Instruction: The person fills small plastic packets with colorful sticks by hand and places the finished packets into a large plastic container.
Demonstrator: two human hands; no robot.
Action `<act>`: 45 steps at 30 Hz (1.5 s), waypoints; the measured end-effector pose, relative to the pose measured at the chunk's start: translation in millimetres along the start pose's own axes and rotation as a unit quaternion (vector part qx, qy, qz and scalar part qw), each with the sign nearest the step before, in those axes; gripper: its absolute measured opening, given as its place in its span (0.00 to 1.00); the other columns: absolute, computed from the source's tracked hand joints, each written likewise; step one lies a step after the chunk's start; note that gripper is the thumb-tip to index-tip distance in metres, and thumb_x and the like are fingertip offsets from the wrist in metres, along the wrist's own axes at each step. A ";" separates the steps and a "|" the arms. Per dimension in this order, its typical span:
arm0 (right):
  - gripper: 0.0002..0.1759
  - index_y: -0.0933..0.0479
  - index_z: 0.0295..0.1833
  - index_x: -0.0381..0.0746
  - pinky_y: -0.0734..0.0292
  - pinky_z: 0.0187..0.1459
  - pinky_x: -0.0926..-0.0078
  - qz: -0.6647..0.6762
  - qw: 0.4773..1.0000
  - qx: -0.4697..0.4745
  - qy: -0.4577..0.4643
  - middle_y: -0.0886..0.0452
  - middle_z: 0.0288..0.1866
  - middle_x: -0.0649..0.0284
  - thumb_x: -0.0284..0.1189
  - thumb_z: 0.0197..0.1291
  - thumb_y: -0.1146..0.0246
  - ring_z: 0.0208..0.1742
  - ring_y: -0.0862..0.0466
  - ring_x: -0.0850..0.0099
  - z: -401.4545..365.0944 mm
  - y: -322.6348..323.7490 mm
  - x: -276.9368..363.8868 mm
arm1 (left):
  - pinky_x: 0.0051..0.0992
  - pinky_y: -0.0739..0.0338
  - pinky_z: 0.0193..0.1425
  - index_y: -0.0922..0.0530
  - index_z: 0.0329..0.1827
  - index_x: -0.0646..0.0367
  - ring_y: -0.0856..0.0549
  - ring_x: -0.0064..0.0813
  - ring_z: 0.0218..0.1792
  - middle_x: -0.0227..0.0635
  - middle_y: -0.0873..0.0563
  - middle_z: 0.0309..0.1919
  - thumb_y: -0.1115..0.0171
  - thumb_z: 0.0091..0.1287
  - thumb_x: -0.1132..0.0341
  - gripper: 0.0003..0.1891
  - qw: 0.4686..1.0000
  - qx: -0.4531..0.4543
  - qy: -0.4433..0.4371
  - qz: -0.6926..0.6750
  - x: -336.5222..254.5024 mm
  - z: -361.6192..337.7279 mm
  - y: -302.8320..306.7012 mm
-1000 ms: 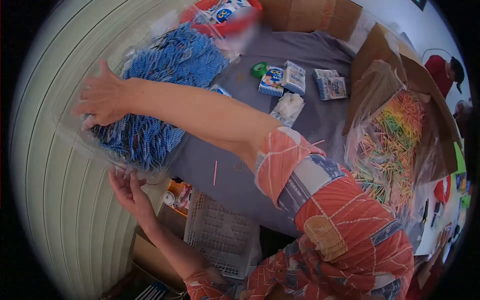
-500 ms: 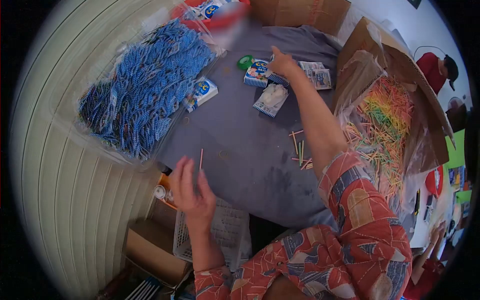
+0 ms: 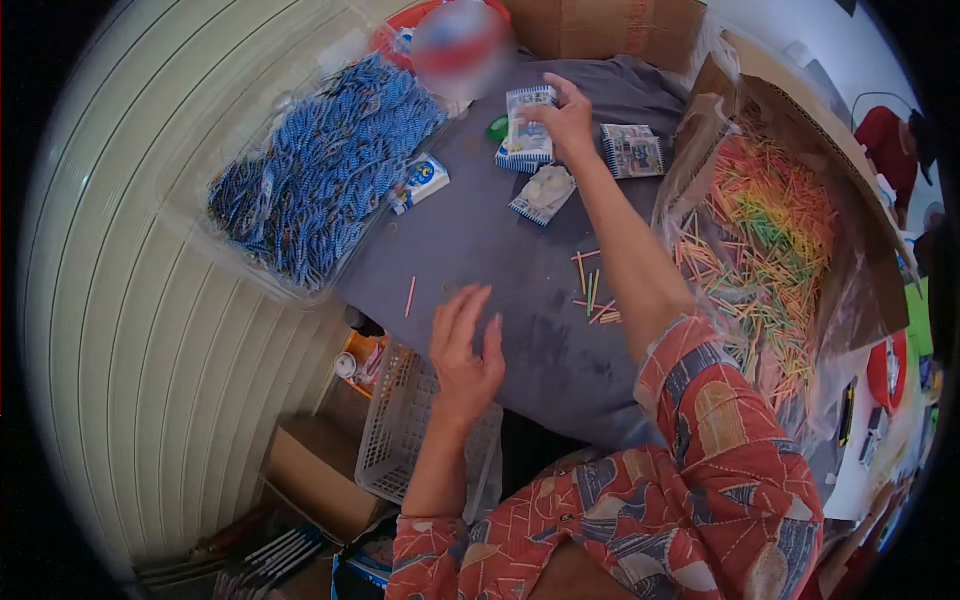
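Note:
My right hand (image 3: 568, 128) is closed on a small white-and-blue printed packet (image 3: 530, 108), fingers on its right side. That packet overlaps a stack of similar packets (image 3: 526, 162) beneath it. Beside them lies a green tape roll (image 3: 495, 129), partly covered. Just below is a packet with a white lump (image 3: 548, 187) on top, and another pile of packets (image 3: 633, 150) lies right of my right hand. My left hand (image 3: 466, 352) hovers over the front of the grey cloth, fingers loosely extended, holding nothing. A single pink stick (image 3: 411, 297) lies to its left.
A clear bin (image 3: 345, 262) of blue packet strips stands left, with a blue-and-white packet (image 3: 420, 184) by its edge. Loose coloured sticks (image 3: 593, 289) lie right of centre. A cardboard box (image 3: 868, 225) full of coloured sticks is at right. A white basket (image 3: 377, 440) sits below the table edge.
My right hand has brought a packet left, over the stack beside the green roll. My left hand has moved right and stays open. The view has shifted slightly.

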State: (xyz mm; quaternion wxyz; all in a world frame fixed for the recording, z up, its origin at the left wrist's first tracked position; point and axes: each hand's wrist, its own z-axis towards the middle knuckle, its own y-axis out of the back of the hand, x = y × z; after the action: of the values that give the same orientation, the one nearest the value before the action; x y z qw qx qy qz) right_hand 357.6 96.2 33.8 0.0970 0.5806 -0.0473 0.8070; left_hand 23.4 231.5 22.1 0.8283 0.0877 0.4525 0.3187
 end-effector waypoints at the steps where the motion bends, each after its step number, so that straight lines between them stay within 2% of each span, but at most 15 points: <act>1: 0.35 0.24 0.62 0.32 0.15 0.48 0.66 0.128 0.985 0.115 -0.022 0.15 0.51 0.50 0.17 0.43 0.27 0.48 0.13 0.62 -22.6 3.8 31.4 | 0.34 0.20 0.52 0.21 0.59 0.62 0.17 0.41 0.52 0.47 0.18 0.55 0.35 0.62 0.79 0.21 0.999 -0.048 0.006 -0.015 -2.8 10.9 1.3; 5: 0.24 0.24 0.61 0.34 0.14 0.48 0.68 0.296 0.876 0.362 -0.115 0.14 0.48 0.59 0.16 0.57 0.33 0.48 0.13 0.71 -126.4 27.4 105.0 | 0.25 0.20 0.45 0.19 0.57 0.62 0.17 0.27 0.49 0.40 0.17 0.51 0.33 0.66 0.76 0.16 0.972 -0.187 0.051 -0.131 -33.1 53.8 1.1; 7: 0.19 0.22 0.59 0.36 0.18 0.54 0.70 0.283 0.885 0.364 -0.062 0.15 0.49 0.60 0.20 0.62 0.34 0.53 0.14 0.72 -172.9 45.4 118.3 | 0.23 0.20 0.44 0.19 0.54 0.63 0.17 0.25 0.47 0.38 0.17 0.48 0.34 0.67 0.76 0.13 0.977 -0.139 0.041 -0.160 -33.7 46.8 -2.6; 8: 0.26 0.29 0.68 0.39 0.20 0.51 0.75 0.329 0.869 0.338 -0.147 0.15 0.48 0.60 0.22 0.65 0.36 0.48 0.16 0.73 -189.1 61.4 127.9 | 0.21 0.21 0.43 0.18 0.51 0.64 0.17 0.22 0.44 0.36 0.17 0.46 0.34 0.67 0.77 0.10 0.978 -0.087 0.026 -0.190 -34.6 39.1 -6.2; 12: 0.42 0.49 0.80 0.43 0.22 0.55 0.72 0.411 0.856 0.279 -0.140 0.17 0.52 0.60 0.26 0.66 0.36 0.52 0.17 0.70 -226.8 130.4 130.6 | 0.17 0.24 0.47 0.17 0.47 0.66 0.18 0.18 0.43 0.32 0.19 0.45 0.36 0.68 0.79 0.07 0.975 -0.081 0.016 -0.207 -61.3 -1.4 -35.1; 15: 0.41 0.47 0.79 0.40 0.21 0.54 0.72 0.265 0.903 0.285 -0.183 0.17 0.51 0.62 0.29 0.66 0.34 0.52 0.17 0.70 -268.0 179.9 110.5 | 0.18 0.23 0.46 0.17 0.46 0.65 0.18 0.19 0.43 0.31 0.18 0.43 0.36 0.68 0.79 0.06 0.964 -0.101 0.024 -0.243 -78.1 -19.6 -59.9; 18: 0.27 0.31 0.67 0.36 0.21 0.46 0.74 0.211 0.911 0.280 -0.218 0.16 0.48 0.65 0.30 0.65 0.33 0.48 0.17 0.75 -285.1 208.1 105.3 | 0.17 0.23 0.44 0.17 0.45 0.65 0.18 0.18 0.42 0.31 0.18 0.41 0.36 0.68 0.79 0.05 0.938 -0.112 0.064 -0.322 -101.7 -30.7 -81.9; 24: 0.15 0.22 0.49 0.34 0.25 0.38 0.76 0.048 0.950 0.289 -0.104 0.18 0.37 0.64 0.31 0.61 0.33 0.37 0.20 0.79 -283.5 263.8 111.8 | 0.25 0.20 0.37 0.18 0.44 0.63 0.14 0.28 0.33 0.39 0.15 0.35 0.34 0.66 0.75 0.06 0.998 0.058 -0.026 -0.002 -137.1 -36.0 -79.9; 29: 0.14 0.23 0.51 0.33 0.27 0.44 0.81 -0.014 0.951 0.307 -0.044 0.20 0.39 0.69 0.26 0.61 0.35 0.40 0.24 0.83 -285.2 273.8 93.4 | 0.40 0.21 0.30 0.25 0.33 0.59 0.16 0.45 0.28 0.43 0.17 0.29 0.38 0.65 0.72 0.04 0.956 0.101 -0.160 0.223 -141.1 -36.9 -94.6; 36: 0.13 0.21 0.49 0.34 0.26 0.46 0.80 -0.092 0.899 0.402 -0.149 0.17 0.39 0.68 0.26 0.59 0.35 0.41 0.22 0.83 -316.7 296.3 89.7 | 0.41 0.18 0.34 0.26 0.33 0.60 0.14 0.43 0.35 0.44 0.18 0.32 0.41 0.60 0.71 0.03 0.858 0.163 -0.179 0.453 -18.9 40.0 -53.3; 38: 0.16 0.20 0.44 0.31 0.24 0.38 0.70 -0.005 0.912 0.379 -0.158 0.15 0.35 0.59 0.32 0.55 0.33 0.34 0.18 0.71 -334.1 299.3 85.3 | 0.42 0.18 0.41 0.23 0.46 0.65 0.14 0.48 0.40 0.50 0.16 0.40 0.41 0.61 0.69 0.13 0.886 0.159 -0.164 0.404 22.6 75.1 -20.4; 39: 0.15 0.19 0.47 0.34 0.24 0.33 0.75 0.045 0.917 0.359 -0.169 0.14 0.37 0.64 0.33 0.58 0.33 0.33 0.17 0.75 -335.8 296.2 88.1 | 0.42 0.18 0.41 0.23 0.46 0.65 0.14 0.48 0.40 0.50 0.16 0.40 0.41 0.61 0.69 0.13 0.887 0.164 -0.166 0.397 26.2 81.2 -21.3; 41: 0.16 0.20 0.50 0.36 0.24 0.31 0.78 0.108 0.915 0.297 -0.252 0.13 0.39 0.66 0.32 0.59 0.33 0.34 0.17 0.78 -331.6 295.5 103.6 | 0.39 0.18 0.50 0.33 0.68 0.68 0.14 0.47 0.48 0.55 0.17 0.51 0.39 0.67 0.64 0.28 0.897 0.131 -0.124 0.405 32.8 88.7 -24.7; 43: 0.20 0.22 0.58 0.38 0.26 0.26 0.87 0.196 0.901 0.198 -0.333 0.13 0.41 0.69 0.31 0.61 0.33 0.35 0.17 0.85 -324.1 289.5 104.6 | 0.37 0.20 0.55 0.49 0.80 0.65 0.15 0.41 0.54 0.57 0.22 0.62 0.42 0.74 0.58 0.38 0.971 0.198 0.080 0.110 -28.7 58.7 -40.7; 45: 0.19 0.22 0.57 0.38 0.27 0.25 0.86 0.201 0.916 0.186 -0.294 0.13 0.41 0.69 0.31 0.61 0.34 0.35 0.17 0.84 -321.8 282.1 92.7 | 0.35 0.21 0.58 0.49 0.81 0.63 0.15 0.35 0.55 0.51 0.22 0.63 0.42 0.75 0.55 0.39 0.857 0.302 0.256 -0.330 -66.6 17.4 -58.2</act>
State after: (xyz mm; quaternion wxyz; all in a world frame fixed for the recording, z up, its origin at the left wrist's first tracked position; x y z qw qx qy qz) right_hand -29.1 -109.2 28.3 -0.1950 0.7775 -0.0384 0.5967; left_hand 37.7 148.0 53.1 0.6726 0.0949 0.7249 -0.1145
